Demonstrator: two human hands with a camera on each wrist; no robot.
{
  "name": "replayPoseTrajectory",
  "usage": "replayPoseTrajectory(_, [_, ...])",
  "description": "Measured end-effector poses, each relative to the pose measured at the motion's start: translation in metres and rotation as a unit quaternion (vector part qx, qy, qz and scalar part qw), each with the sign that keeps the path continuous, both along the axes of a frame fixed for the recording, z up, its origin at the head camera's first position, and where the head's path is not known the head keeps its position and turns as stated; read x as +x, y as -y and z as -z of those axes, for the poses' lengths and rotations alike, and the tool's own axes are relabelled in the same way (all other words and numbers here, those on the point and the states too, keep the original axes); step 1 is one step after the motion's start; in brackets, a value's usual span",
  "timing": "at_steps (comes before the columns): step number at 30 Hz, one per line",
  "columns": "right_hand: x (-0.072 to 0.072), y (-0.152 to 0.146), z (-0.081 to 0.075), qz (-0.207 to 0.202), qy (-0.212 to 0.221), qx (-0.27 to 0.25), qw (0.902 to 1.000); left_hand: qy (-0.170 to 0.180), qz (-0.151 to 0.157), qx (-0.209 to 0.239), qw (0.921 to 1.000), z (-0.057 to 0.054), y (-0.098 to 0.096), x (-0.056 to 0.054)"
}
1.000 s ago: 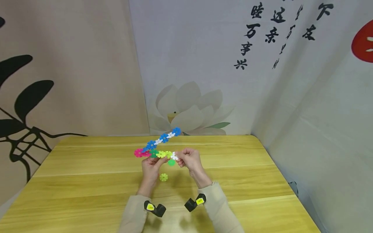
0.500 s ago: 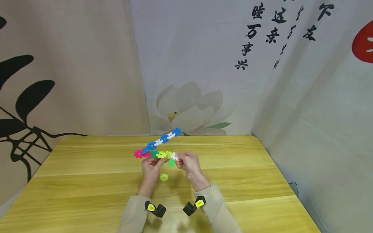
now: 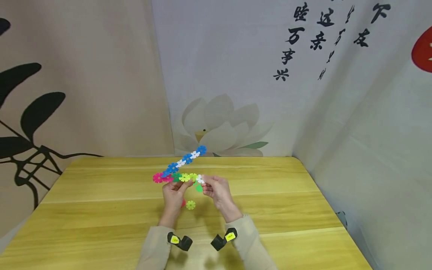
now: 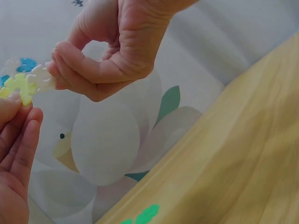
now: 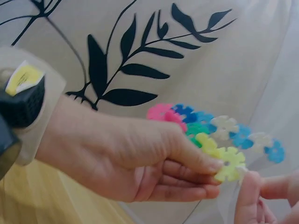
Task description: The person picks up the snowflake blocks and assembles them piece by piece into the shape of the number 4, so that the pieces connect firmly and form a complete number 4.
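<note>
My left hand (image 3: 173,197) pinches a yellow snowflake disc (image 5: 229,164) between thumb and fingers, holding up a chain of interlocked plastic discs. Pink discs (image 3: 158,177) form the chain's left end, followed by a green disc (image 3: 176,176) and yellow ones. From the pink end a branch of blue and white discs (image 3: 187,158) slants up to the right. My right hand (image 3: 218,191) pinches a white snowflake disc (image 4: 43,77), which meets the edge of the last yellow disc. Fingertips hide part of the white disc in the right wrist view.
On the wooden table (image 3: 287,210) lie a loose yellow-green disc (image 3: 190,205) and, partly hidden by the left hand, a red disc (image 3: 183,203). Green discs (image 3: 199,188) lie beyond, between the hands. A printed curtain (image 3: 229,75) hangs behind the table's far edge.
The chain has shifted slightly left and up in the head view, its blue tip rising a little. Both hands keep their pinch. More of the red disc shows beside the left wrist.
</note>
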State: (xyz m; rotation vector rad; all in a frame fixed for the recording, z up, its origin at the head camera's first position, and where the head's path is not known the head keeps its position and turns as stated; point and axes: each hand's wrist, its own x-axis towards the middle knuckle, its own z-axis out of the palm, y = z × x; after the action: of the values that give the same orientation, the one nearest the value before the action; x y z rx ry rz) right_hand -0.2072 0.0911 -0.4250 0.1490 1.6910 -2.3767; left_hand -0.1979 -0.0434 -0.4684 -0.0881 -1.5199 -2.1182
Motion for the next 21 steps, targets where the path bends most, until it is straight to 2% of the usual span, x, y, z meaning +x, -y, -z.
replayPoseTrajectory(3, [0.001,-0.002,0.001,-0.020,-0.007,-0.035,0.9992,-0.006,0.008,0.025,0.9997,0.000,-0.001,-0.001])
replayPoseTrajectory(7, [0.001,-0.005,0.002,-0.054,-0.012,-0.042,0.9976,-0.012,0.016,0.038,0.9991,-0.001,-0.002,-0.001])
replayPoseTrajectory(11, [0.001,-0.008,0.000,-0.080,-0.021,0.001,0.9966,-0.014,0.025,0.026,0.9992,-0.003,-0.001,0.001])
replayPoseTrajectory(16, [0.001,-0.011,-0.006,-0.076,-0.035,0.078,0.9934,-0.026,0.042,-0.015,0.9986,-0.007,0.001,0.003])
replayPoseTrajectory(21, [0.001,-0.013,-0.010,-0.075,-0.040,0.120,0.9891,-0.015,0.044,-0.032,0.9984,-0.008,0.001,0.005])
